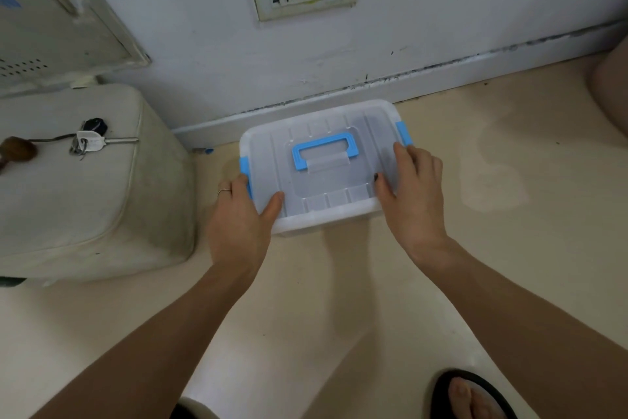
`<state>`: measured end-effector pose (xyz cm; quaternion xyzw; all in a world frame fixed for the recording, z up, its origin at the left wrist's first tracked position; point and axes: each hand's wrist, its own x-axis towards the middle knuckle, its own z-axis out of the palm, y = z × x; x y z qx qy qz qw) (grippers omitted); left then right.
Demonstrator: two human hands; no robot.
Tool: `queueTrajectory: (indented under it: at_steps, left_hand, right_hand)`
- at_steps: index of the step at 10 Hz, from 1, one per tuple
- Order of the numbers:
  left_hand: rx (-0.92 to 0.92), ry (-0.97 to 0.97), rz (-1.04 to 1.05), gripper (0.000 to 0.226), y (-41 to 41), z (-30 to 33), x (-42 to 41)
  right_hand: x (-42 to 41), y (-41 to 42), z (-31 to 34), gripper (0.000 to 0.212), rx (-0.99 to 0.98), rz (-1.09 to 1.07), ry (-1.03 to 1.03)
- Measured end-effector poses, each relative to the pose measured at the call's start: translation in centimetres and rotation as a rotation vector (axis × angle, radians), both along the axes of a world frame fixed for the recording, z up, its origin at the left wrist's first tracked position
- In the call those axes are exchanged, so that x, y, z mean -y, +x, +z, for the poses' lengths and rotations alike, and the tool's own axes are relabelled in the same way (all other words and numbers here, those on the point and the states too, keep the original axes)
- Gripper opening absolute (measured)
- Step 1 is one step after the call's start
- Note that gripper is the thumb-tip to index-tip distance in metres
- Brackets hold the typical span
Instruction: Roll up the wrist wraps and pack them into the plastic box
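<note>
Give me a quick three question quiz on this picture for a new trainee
1. True or false: the lid is on the plastic box.
2. What colour is the handle? A red, B blue, C green.
3. What lies on the cushion to the left?

Key:
1. True.
2. B.
3. Keys.

For marking: the left hand and right hand both grip the box's ends.
</note>
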<state>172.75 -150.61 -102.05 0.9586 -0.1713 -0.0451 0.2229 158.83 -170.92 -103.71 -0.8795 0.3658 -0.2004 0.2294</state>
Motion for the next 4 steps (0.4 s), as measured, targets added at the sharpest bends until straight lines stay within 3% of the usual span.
queueTrajectory:
  at_steps: [4]
  left_hand:
    - [-0.052,0.019,-0.046,0.063,1.0,0.5,0.5]
  right_hand:
    - [0.1,0.3,-0.1,0.029,-0.066,-0.019,-0.063]
